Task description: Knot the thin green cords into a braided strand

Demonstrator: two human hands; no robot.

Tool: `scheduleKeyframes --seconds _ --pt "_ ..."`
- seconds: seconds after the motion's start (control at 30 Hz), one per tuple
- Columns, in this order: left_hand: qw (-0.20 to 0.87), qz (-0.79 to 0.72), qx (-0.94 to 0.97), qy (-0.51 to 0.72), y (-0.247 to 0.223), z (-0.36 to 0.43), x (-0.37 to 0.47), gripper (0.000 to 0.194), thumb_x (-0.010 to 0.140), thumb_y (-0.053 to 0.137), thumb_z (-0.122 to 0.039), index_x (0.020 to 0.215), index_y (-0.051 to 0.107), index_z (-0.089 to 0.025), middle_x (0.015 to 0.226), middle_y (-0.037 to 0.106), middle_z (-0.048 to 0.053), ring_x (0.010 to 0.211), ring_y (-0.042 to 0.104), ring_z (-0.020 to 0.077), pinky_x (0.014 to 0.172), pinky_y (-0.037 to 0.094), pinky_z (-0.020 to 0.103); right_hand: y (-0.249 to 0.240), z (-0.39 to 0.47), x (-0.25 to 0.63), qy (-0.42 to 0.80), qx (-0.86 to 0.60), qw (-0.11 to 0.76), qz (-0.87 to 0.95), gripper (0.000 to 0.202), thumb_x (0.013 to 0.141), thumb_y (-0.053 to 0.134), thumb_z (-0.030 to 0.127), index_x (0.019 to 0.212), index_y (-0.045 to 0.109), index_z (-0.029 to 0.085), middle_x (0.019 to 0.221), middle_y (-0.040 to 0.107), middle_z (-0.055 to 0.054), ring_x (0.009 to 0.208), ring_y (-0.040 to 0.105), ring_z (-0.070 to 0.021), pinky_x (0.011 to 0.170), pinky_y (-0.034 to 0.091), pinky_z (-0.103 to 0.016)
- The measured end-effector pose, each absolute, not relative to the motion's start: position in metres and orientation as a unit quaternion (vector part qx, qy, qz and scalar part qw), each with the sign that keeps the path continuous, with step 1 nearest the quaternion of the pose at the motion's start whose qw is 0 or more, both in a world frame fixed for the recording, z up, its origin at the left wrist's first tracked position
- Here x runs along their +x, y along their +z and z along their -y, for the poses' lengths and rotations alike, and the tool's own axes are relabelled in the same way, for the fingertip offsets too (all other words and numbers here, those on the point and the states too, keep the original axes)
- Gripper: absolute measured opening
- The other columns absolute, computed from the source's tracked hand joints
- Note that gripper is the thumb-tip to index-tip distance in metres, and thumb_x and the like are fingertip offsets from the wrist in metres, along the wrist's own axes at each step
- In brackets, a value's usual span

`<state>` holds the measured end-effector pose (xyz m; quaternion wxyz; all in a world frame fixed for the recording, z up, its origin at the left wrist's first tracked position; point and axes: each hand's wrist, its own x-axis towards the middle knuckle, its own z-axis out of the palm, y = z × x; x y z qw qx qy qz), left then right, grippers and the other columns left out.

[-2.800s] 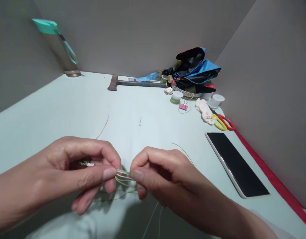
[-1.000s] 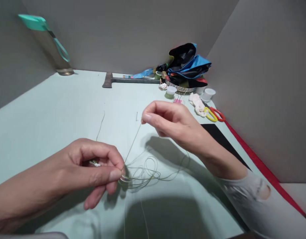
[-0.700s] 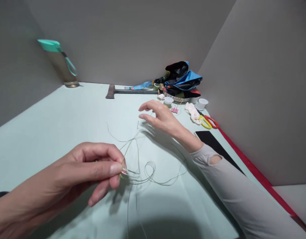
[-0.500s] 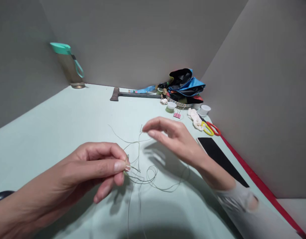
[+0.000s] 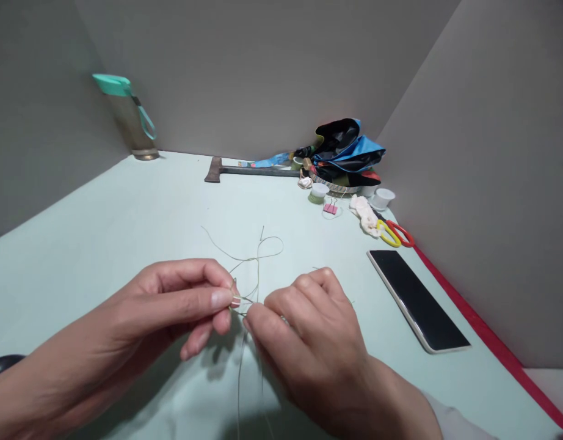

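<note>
Thin green thread (image 5: 258, 269) lies in loose loops on the pale table and runs up to my fingers. My left hand (image 5: 185, 305) pinches the thread between thumb and forefinger, with a small bit of pale and pink showing at the fingertips. Close beside it, my right hand (image 5: 304, 330) is closed, thumb and curled fingers pinching the thread just right of the left fingertips. The right hand covers part of the loops. Loose thread ends hang down toward the table's near edge.
At the back lie an axe (image 5: 245, 170) and a blue-black bag (image 5: 348, 156). To the right are a pink binder clip (image 5: 330, 208), scissors (image 5: 394, 233) and a phone (image 5: 416, 299). A bottle (image 5: 132, 119) stands back left; a dark object (image 5: 4, 365) is at the left edge.
My right hand has come down and toward me from above the loops, closing on the thread beside my left fingertips. My left hand keeps its pinch almost in place.
</note>
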<state>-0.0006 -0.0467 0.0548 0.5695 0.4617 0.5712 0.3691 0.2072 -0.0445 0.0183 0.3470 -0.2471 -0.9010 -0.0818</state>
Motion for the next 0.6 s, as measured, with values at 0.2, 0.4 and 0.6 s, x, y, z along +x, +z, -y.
scheduleKeyframes --seconds 0.2,0.4,0.6 --pt "0.561 -0.574 0.459 0.380 0.058 0.046 -0.004 0.029 0.077 0.086 -0.054 0.079 0.078 -0.026 0.058 0.065 0.001 0.054 0.061 0.0218 0.053 0.056 0.032 0.024 0.053 0.205 0.037 -0.296 0.368 0.881 0.022 0.099 0.059 0.006 0.084 0.068 0.019 0.081 0.066 -0.001 0.075 0.050 -0.0173 0.074 0.042 -0.037" --pt "0.609 -0.551 0.432 0.373 0.055 0.051 -0.012 0.028 0.077 0.092 -0.050 0.072 0.082 -0.024 0.052 0.057 -0.002 0.052 0.047 0.0125 0.051 0.047 0.020 0.008 0.069 0.200 0.060 -0.292 0.425 0.855 0.018 0.097 0.056 0.007 0.086 0.061 0.020 0.081 0.070 0.000 0.073 0.056 -0.0152 0.071 0.043 -0.034" --pt "0.624 -0.547 0.416 0.372 0.052 0.053 -0.014 0.031 0.078 0.092 -0.051 0.072 0.083 -0.022 0.053 0.060 0.000 0.051 0.045 0.0101 0.052 0.043 0.017 -0.033 0.096 0.183 -0.041 -0.260 0.349 0.899 0.024 0.090 0.058 0.008 0.075 0.048 0.024 0.059 0.053 0.006 0.054 0.043 -0.0126 0.057 0.033 -0.031"
